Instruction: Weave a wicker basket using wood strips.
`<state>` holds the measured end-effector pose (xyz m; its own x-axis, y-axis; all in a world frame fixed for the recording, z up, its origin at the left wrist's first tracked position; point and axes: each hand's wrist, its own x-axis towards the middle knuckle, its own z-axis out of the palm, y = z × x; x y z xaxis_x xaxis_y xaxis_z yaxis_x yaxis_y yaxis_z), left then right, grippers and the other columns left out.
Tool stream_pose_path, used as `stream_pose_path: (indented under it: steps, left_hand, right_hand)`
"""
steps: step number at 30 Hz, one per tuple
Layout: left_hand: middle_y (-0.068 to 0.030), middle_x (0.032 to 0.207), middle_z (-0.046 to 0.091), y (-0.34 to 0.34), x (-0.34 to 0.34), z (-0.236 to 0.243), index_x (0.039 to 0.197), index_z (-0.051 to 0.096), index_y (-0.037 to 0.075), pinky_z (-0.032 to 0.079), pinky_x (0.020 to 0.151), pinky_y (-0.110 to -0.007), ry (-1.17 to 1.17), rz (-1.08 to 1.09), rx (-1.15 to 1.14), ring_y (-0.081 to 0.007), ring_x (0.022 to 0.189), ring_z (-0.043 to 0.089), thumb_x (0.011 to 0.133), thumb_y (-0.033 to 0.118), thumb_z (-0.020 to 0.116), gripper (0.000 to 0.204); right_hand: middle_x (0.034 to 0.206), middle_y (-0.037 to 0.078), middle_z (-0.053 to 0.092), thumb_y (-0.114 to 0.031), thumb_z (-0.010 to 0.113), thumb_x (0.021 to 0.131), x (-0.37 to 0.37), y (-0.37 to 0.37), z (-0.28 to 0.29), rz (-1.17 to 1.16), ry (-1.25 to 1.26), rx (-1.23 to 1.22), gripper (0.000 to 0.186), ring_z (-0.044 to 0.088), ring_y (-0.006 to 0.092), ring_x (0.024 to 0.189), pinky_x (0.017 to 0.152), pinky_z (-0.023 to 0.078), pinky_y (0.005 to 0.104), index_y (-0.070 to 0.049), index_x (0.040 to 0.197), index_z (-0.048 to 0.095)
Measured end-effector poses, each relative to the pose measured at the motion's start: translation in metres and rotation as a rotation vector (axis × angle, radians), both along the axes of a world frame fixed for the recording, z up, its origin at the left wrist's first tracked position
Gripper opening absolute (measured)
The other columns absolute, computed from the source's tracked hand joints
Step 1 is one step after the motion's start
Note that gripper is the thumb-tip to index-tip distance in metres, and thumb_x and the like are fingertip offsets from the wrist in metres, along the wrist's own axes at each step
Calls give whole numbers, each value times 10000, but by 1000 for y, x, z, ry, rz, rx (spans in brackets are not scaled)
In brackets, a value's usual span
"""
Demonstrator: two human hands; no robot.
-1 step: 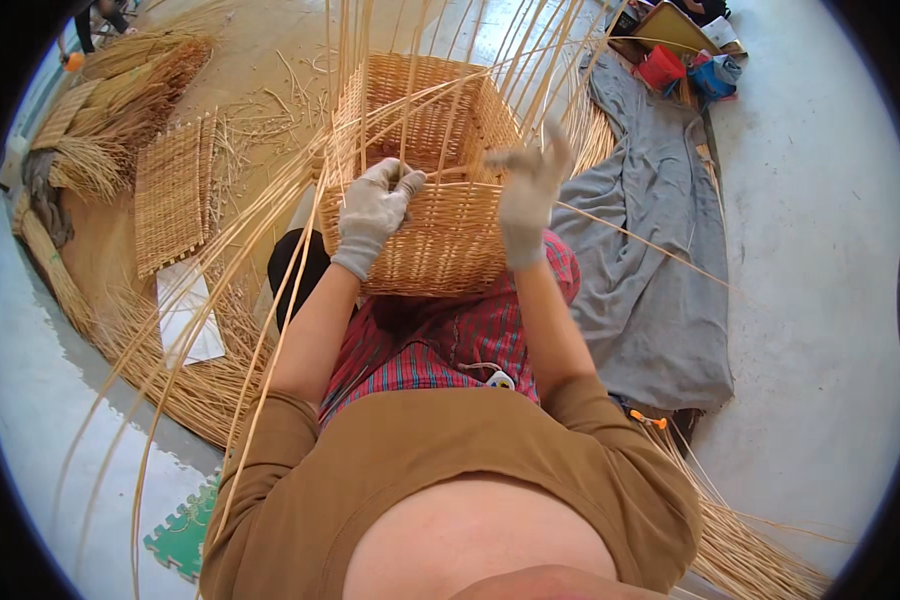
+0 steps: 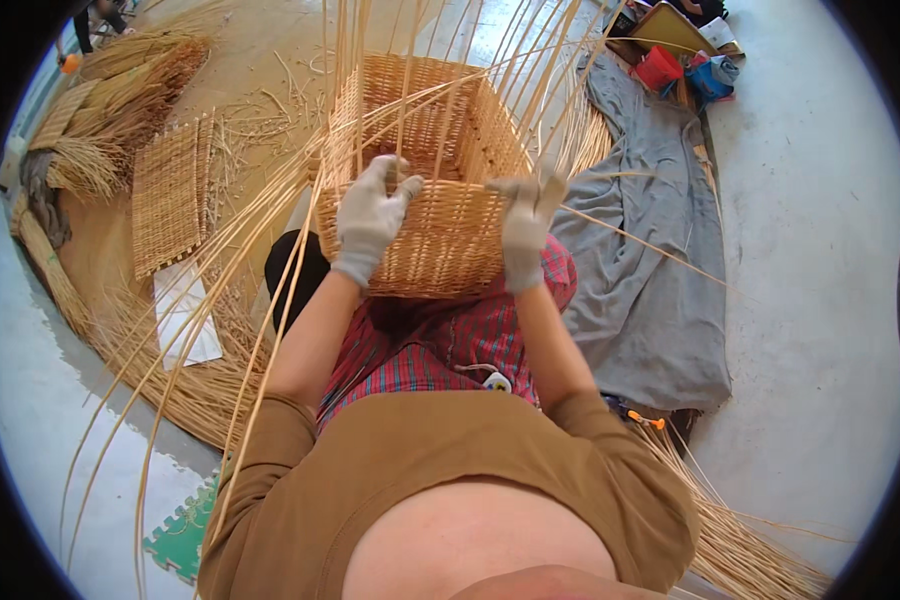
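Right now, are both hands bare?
No, the left hand and right hand both wear pale work gloves as they grip the wicker basket.

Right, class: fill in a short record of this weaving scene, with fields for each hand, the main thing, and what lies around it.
left hand: gloved left hand grips the near rim of the wicker basket
right hand: gloved right hand holds the rim at the basket's right corner
basket: unfinished, on the lap, long loose canes fanning out from it
to the left: flat woven mat and straw bundles on the floor
to the right: grey cloth
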<state>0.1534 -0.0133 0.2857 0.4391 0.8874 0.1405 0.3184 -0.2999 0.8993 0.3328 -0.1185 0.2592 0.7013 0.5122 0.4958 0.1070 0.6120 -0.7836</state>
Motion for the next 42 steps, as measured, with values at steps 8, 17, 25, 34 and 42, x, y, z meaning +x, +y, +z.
stream_pose_path:
  steps: [8, 17, 25, 34, 42]
  left_hand:
    - [-187, 1358, 463, -57, 57, 7, 1544, 326, 283, 576, 738, -430, 526, -298, 456, -331, 836, 685, 890, 85, 598, 735]
    - [-170, 1227, 564, -42, 37, -5, 1436, 487, 271, 581, 734, -418, 642, -321, 562, -311, 833, 691, 882, 66, 596, 601]
    - [-133, 1274, 598, -12, -91, -42, 1372, 535, 184, 576, 763, -430, 239, 95, 506, -363, 967, 674, 896, 205, 662, 493]
    - [-119, 815, 673, 40, -125, -59, 1524, 350, 373, 454, 510, -467, 541, 94, 582, -348, 592, 623, 920, 211, 594, 672]
    - [-44, 751, 620, 65, -117, -64, 1095, 649, 193, 460, 609, -422, -44, -56, -409, -243, 683, 604, 953, 606, 538, 450]
  right_hand:
    - [1115, 68, 669, 17, 589, 942, 48, 27, 80, -256, -676, -384, 301, 644, 133, 947, 809, 513, 259, -61, 1232, 608]
    - [1053, 85, 667, -38, 563, 991, -30, -95, 40, -157, 266, -788, 400, 646, 121, 956, 715, 544, 237, -78, 1385, 503]
    - [1451, 281, 471, -372, 645, 967, -118, 83, 61, 34, -257, -752, 767, 446, 381, 1376, 1131, 364, 419, 65, 1500, 309]
    - [1103, 177, 633, -256, 681, 958, -135, 185, 36, -493, -315, -351, 516, 605, 235, 946, 850, 496, 348, -8, 1383, 525]
    - [925, 116, 714, -535, 647, 920, -93, 178, 94, 284, -478, -594, 734, 687, 197, 808, 768, 581, 360, -49, 1430, 445]
